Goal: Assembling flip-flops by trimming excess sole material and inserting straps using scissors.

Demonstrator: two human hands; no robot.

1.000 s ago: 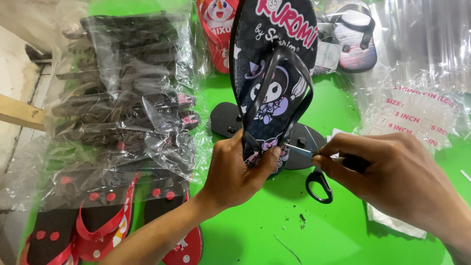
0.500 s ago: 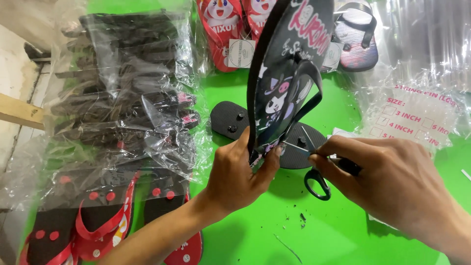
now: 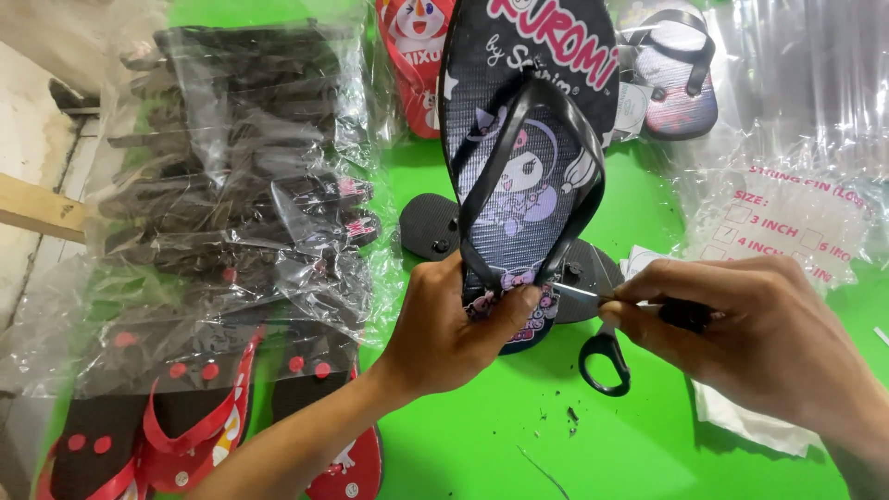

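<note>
My left hand (image 3: 454,324) grips the heel end of a black flip-flop (image 3: 528,157) printed with a cartoon figure, holding it upright above the green table (image 3: 482,435). Its black strap faces me. In my right hand (image 3: 741,324) is a pair of black-handled scissors (image 3: 602,356), the blade tips touching the flip-flop's heel edge beside my left thumb. One scissor handle loop hangs free below my fingers.
Clear plastic bags of dark flip-flops (image 3: 241,176) are stacked at left. Red-strapped flip-flops (image 3: 185,426) lie at bottom left. Two black soles (image 3: 431,227) lie behind the held one. More printed flip-flops (image 3: 671,74) and plastic packets (image 3: 787,222) sit at the back and right.
The flip-flop has turned from edge-on back to facing me with its printed top. The scissors stay at its heel.
</note>
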